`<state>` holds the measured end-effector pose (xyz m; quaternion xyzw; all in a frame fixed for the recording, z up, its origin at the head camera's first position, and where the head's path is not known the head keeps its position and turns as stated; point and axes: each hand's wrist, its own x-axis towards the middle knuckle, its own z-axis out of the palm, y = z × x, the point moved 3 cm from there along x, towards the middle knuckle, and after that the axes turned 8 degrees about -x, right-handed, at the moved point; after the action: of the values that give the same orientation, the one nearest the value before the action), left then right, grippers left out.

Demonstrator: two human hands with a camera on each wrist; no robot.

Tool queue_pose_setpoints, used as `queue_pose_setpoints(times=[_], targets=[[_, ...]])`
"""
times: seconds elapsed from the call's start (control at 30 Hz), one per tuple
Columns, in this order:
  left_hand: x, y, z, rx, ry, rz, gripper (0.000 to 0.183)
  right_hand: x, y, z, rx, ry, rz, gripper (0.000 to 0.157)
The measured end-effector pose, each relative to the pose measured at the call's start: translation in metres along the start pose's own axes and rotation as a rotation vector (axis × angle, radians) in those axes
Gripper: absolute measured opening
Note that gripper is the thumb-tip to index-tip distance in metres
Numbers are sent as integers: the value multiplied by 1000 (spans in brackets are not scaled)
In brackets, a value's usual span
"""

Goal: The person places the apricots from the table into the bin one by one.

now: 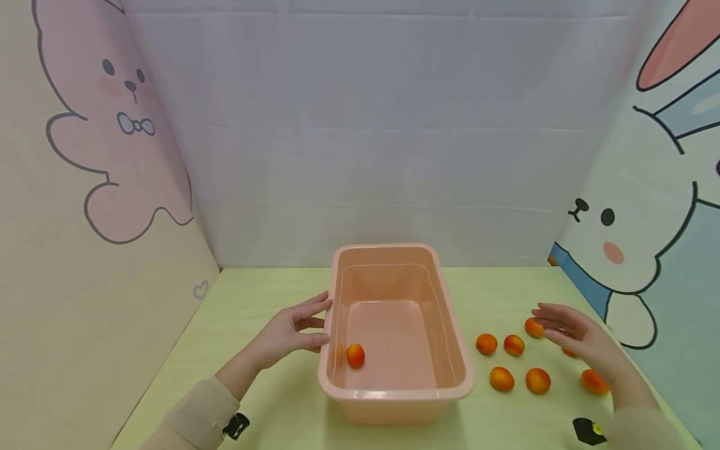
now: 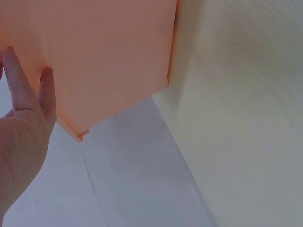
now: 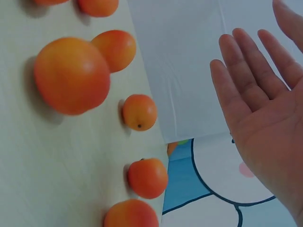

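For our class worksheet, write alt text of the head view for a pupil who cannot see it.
A person's left hand touches the side of a peach-pink tub that holds one orange-red fruit. The empty right hand hovers near other orange-red fruits on the pale green table, right of the tub.

the bin [image 1: 388, 340] looks like smooth moulded plastic, its rim [image 1: 396, 395] faintly glossy. the fruits [image 3: 72, 75] have smooth skin with a soft sheen. the tabletop [image 1: 281, 406] looks matt, with fine wood-like grain. the backdrop [image 1: 382, 125] resembles creased matt cloth. the sleeve [image 1: 194, 415] looks like matt fabric.
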<state>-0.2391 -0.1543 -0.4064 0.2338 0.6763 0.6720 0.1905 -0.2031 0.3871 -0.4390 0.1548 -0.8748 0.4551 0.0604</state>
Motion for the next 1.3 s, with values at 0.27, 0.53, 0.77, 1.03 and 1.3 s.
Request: queue_pose_setpoints(times=[0.27, 0.53, 0.77, 1.03, 1.3], targets=[[-1, 2, 1, -24, -3, -8, 71, -27, 30, -12, -88, 82, 124, 45], [-2, 4, 2, -24, -1, -13, 71, -51, 48, -20, -222, 69, 197, 46], [-2, 5, 2, -45, -5, -17, 72, -62, 63, -24, -285, -4, 312, 58], [-2, 4, 3, -53, 3, -26, 73, -69, 82, -26, -324, -137, 468, 70], [-2, 3, 3, -49, 9, -15, 73, -75, 90, -23, -271, -112, 425, 66]])
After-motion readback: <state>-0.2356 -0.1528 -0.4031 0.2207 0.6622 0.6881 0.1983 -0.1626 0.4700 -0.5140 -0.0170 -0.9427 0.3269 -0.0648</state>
